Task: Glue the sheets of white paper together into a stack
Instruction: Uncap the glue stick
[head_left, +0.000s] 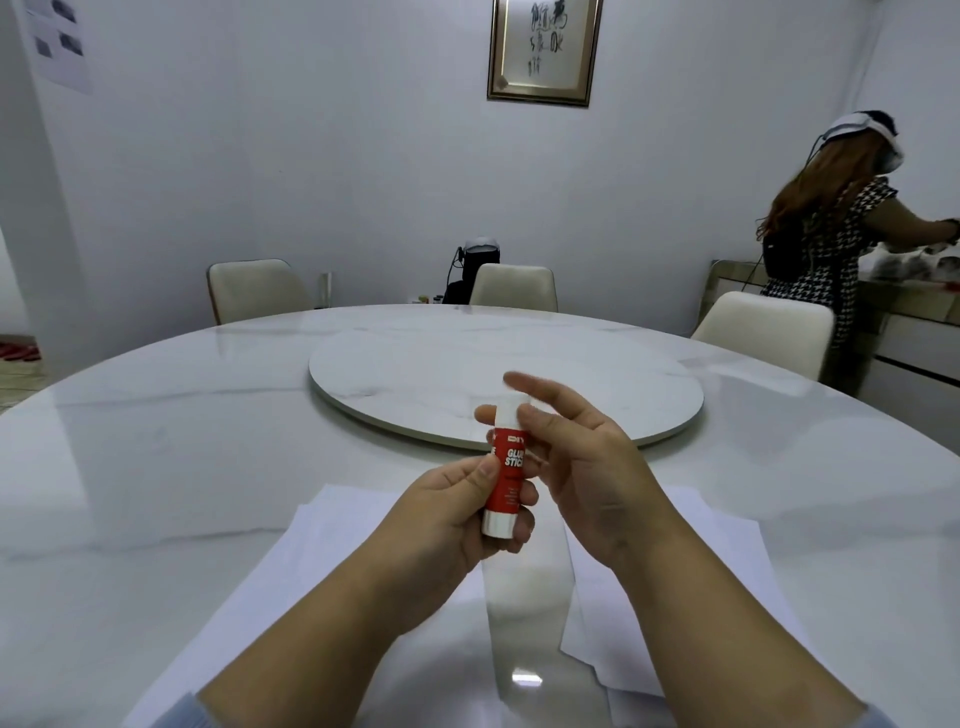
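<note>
We're at the start: glue stick (506, 470) is in hand, held upright above the bench (156, 441), roughly dead centre of view. Left hand (457, 514) has its fingers (524, 493) wrapped round the red body and the thumb pressed on the near side; firm hold. Right hand (582, 467) is at the cap end, thumb and one fingertip pinching the white cap, the other fingers loose and half extended toward 12 o'clock. Cap looks on; we read this as uncapping, though the top is slightly blurred, so we can't tell if it has started to lift. Paper: one batch of white sheets (332, 545) lies flat at 8 o'clock under the left forearm, a second batch (727, 561) at 4 o'clock under the right forearm, a bare strip of bench between them. The two batches are apart, edges not aligned, no glue visible on any sheet. So done: nothing glued as far as we can see. Left: open the stick, apply glue, lay the sheets on top of each other, press, repeat. Lazy Susan (506, 384) at 12 o'clock isn't involved.
</note>
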